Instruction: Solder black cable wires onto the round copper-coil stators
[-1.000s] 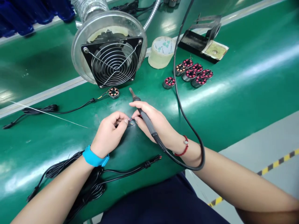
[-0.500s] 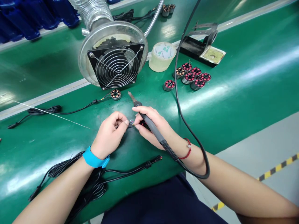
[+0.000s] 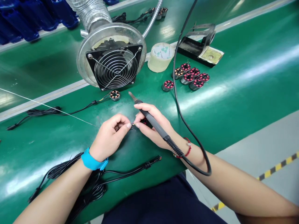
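My left hand (image 3: 114, 133), with a blue band at its wrist, pinches thin wires (image 3: 133, 124) between thumb and forefinger. Close against it, my right hand (image 3: 154, 124) holds a soldering iron (image 3: 154, 123) whose tip points up and left, away from the wires. The right thumb and a fingertip also pinch the wire ends. A red-wound motor coil (image 3: 144, 121) is partly hidden beneath the right hand and the iron. Above the hands, a coil with copper windings (image 3: 114, 95) lies joined to a black cable (image 3: 79, 110).
A fan with a wire grille (image 3: 116, 70) stands behind the hands. To the right are a tape roll (image 3: 161, 57), several red-wound coils (image 3: 187, 78) and an iron stand with sponge (image 3: 211, 55). Black cables (image 3: 93, 189) lie near the left forearm. The iron's cord (image 3: 178, 105) loops across the right.
The hands have come closer together at the wires, the left fingers moving slightly right. The iron's handle has shifted a little right, and the view has moved slightly.
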The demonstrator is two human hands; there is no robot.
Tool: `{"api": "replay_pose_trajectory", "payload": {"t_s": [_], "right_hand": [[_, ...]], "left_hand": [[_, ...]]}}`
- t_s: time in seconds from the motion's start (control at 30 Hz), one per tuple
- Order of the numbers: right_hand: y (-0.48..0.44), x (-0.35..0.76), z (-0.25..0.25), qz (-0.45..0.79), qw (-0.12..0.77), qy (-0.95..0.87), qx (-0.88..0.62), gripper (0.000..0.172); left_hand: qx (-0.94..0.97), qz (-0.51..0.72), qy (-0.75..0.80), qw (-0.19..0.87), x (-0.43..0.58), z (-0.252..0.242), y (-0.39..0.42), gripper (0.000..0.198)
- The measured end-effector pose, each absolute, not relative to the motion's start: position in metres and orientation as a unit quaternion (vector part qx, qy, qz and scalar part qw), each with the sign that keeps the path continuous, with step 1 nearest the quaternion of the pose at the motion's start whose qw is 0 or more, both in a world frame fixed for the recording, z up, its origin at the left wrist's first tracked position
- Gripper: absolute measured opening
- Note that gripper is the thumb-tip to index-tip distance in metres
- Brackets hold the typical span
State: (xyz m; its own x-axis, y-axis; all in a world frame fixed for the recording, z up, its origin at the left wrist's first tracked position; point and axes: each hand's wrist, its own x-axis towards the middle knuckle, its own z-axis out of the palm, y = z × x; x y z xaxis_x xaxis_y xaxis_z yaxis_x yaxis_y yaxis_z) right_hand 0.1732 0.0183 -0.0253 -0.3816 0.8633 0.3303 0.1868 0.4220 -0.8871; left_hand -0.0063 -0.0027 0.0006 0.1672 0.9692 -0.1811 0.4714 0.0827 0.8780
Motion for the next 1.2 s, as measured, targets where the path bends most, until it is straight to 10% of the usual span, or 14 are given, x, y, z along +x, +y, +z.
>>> {"api": "replay_pose_trajectory", "payload": {"t_s": [1.2], "right_hand": [[-0.041,0.212,-0.024,0.333,0.501,-0.670,-0.435,0.028]], "left_hand": [[0.697,0.215,0.585,0.355,0.002,-0.003,-0.001,0.013]]}}
